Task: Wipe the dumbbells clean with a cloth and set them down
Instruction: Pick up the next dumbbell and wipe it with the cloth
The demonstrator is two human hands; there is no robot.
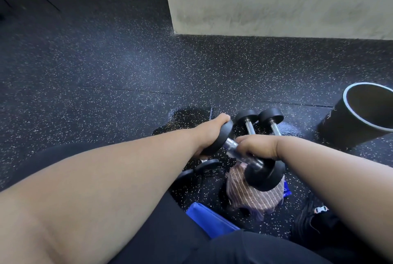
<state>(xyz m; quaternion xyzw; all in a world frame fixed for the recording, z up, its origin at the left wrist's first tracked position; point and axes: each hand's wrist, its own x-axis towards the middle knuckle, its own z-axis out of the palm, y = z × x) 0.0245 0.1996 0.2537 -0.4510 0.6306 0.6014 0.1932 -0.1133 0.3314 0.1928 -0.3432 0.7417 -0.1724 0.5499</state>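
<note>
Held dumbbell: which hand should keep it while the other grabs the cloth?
Probably left. The left hand grips the far head of the held dumbbell; the right hand, wrapped round the handle, sits directly above the striped cloth and could drop to it.

A dark speckled rubber floor (106, 61) fills most of the frame, with a wet patch (187, 115) at centre; just right of it lie two dumbbells (261, 122) side by side. A black cylinder (348, 127) rests at the right edge; lower centre lie a striped cloth (251, 195) and more dumbbells (200, 169), partly hidden.
</note>
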